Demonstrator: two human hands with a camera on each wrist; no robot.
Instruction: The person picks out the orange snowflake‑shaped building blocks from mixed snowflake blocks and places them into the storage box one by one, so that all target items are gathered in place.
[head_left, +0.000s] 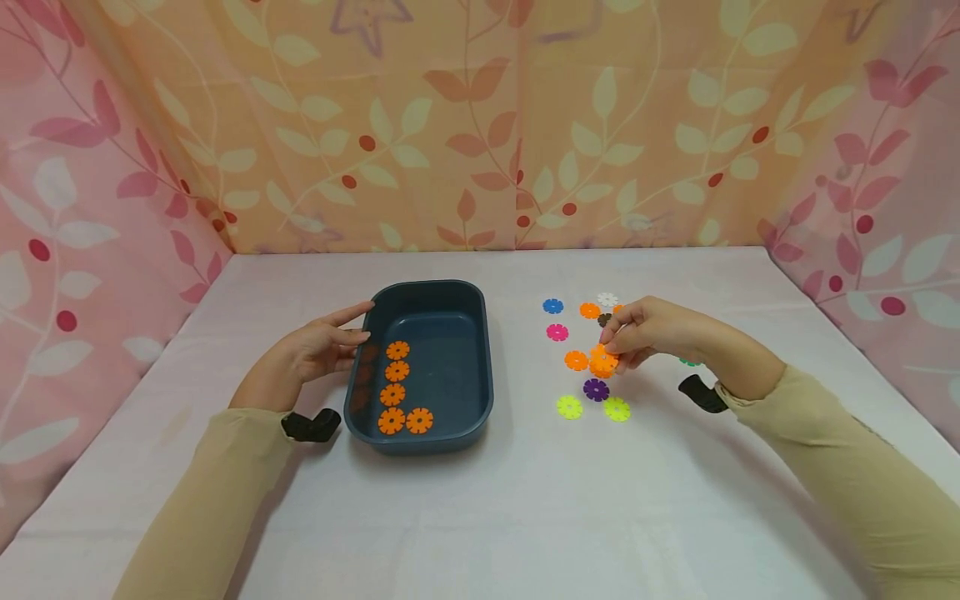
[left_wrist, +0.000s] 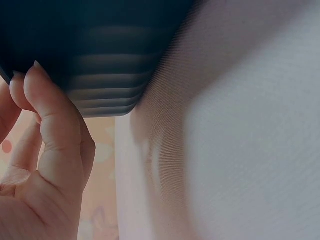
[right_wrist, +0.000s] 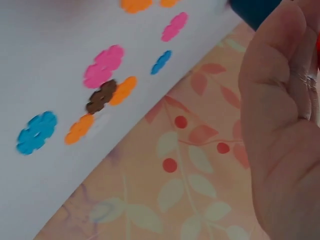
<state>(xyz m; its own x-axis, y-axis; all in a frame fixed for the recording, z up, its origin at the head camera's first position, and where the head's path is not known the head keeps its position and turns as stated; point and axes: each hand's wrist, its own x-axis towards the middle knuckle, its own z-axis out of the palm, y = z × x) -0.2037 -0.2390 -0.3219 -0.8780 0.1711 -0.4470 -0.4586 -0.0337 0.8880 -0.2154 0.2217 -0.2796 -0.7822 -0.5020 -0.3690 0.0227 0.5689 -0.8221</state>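
At the left rim of the dark blue tray (head_left: 489,367), my left hand (head_left: 307,358) rests its loosely extended fingers. In the left wrist view, the fingertips of that hand (left_wrist: 55,150) touch the tray's side (left_wrist: 105,60). Several orange notched discs (head_left: 397,371) lie in the tray's left part and near corner. My right hand (head_left: 656,333) pinches an orange disc (head_left: 603,360) between thumb and fingers, above the tabletop; whether more than one is held, I cannot tell. The right wrist view shows part of this hand (right_wrist: 285,120), with its fingertips out of frame.
Around the right hand lie loose discs: blue (head_left: 552,306), pink (head_left: 557,332), orange (head_left: 576,361), purple (head_left: 596,390), yellow-green (head_left: 569,407), white (head_left: 607,299) and brown (right_wrist: 101,96). A floral cloth (head_left: 480,125) stands behind the white tabletop (head_left: 480,525) and at both sides.
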